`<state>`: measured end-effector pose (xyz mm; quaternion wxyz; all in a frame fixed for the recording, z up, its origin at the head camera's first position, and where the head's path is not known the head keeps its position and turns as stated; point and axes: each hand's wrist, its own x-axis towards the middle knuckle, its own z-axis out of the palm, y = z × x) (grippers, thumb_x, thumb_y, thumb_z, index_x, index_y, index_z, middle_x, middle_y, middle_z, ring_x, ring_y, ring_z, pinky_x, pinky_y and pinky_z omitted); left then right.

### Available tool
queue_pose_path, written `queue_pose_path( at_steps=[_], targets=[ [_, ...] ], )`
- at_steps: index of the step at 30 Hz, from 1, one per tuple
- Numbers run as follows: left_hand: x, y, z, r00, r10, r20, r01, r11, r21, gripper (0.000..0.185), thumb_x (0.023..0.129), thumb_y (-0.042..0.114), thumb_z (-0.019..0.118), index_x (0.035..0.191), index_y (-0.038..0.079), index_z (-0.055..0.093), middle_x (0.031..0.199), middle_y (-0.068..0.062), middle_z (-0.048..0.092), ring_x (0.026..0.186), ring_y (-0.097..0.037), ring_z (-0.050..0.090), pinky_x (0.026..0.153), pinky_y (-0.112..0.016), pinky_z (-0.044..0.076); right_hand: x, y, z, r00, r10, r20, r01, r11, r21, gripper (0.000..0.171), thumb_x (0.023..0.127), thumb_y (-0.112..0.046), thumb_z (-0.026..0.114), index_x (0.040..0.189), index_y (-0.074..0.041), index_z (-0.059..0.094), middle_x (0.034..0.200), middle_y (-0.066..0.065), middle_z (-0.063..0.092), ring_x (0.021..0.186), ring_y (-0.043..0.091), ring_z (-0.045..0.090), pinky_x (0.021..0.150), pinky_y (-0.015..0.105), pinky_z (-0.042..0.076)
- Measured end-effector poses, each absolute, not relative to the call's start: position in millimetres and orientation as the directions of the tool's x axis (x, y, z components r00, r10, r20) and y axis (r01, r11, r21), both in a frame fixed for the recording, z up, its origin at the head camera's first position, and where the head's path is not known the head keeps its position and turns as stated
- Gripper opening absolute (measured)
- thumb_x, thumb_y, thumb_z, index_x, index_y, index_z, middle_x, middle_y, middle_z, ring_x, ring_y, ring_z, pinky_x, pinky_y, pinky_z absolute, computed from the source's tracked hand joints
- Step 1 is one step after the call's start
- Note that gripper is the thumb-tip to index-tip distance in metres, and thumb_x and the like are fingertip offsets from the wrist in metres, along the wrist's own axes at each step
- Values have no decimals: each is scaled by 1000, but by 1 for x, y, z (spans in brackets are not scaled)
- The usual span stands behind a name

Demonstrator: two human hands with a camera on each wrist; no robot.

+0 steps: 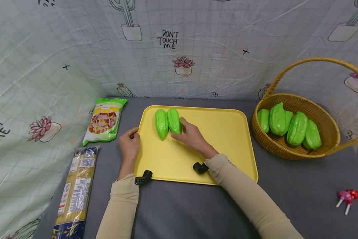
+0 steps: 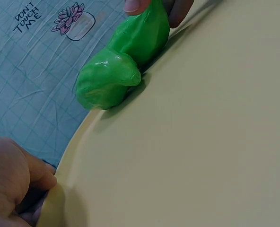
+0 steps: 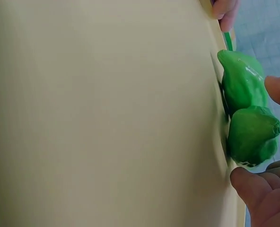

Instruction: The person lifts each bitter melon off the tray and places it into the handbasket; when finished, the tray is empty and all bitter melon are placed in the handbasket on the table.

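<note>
Two glossy green ridged fruits, a left one (image 1: 161, 124) and a right one (image 1: 174, 120), lie side by side near the far left corner of a yellow tray (image 1: 220, 146). My right hand (image 1: 192, 135) is beside the right-hand fruit, its thumb and fingers spread apart around its near end. In the right wrist view, fingers (image 3: 260, 191) stand just off that fruit (image 3: 253, 135). At the tray's left rim, my left hand (image 1: 130, 145) pinches the edge with curled fingers, as the left wrist view shows at the tray rim (image 2: 66, 158).
To the right, a wicker basket (image 1: 331, 139) with a tall handle holds several similar green fruits. A green-and-white food bag (image 1: 104, 121) and a long pack of pasta (image 1: 77, 189) lie left of the tray. Lollipops (image 1: 347, 196) are at the far right.
</note>
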<state>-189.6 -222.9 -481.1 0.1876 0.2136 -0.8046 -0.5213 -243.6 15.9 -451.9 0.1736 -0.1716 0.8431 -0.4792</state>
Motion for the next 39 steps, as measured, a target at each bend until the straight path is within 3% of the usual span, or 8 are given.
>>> queue_pose_path(
  at_steps=[7, 16, 27, 39],
  targets=[
    [-188, -224, -479, -836, -544, 71, -161, 367, 916, 30, 102, 3, 52, 125, -4, 71, 128, -27, 67, 120, -39, 63, 99, -50, 52, -243, 8, -455, -886, -452, -98, -163, 504, -848, 90, 97, -31, 71, 164, -4, 17, 154, 20, 50, 139, 31, 52, 109, 46, 46],
    [-189, -224, -483, -836, -545, 69, -149, 345, 927, 31, 102, 2, 51, 125, -5, 70, 129, -27, 67, 122, -38, 63, 99, -49, 51, -242, 9, -457, -892, -448, -62, -192, 498, -846, 80, 100, -18, 66, 160, 6, 20, 162, 24, 36, 147, 33, 42, 117, 44, 41],
    [-189, -223, -482, -837, -543, 67, -144, 337, 930, 31, 103, 1, 50, 127, -6, 69, 130, -28, 66, 125, -39, 61, 101, -50, 51, -241, 15, -447, -901, -433, -43, -180, 460, -870, 77, 100, -18, 65, 160, 4, 22, 160, 24, 40, 145, 32, 46, 113, 41, 45],
    [-190, -221, -482, -838, -542, 61, -154, 342, 927, 31, 102, 4, 51, 126, -6, 70, 129, -27, 67, 121, -39, 62, 98, -49, 51, -228, 58, -430, -901, -432, -40, -115, 327, -938, 79, 102, -19, 62, 163, 0, 15, 166, 20, 29, 150, 30, 38, 116, 42, 41]
  ],
)
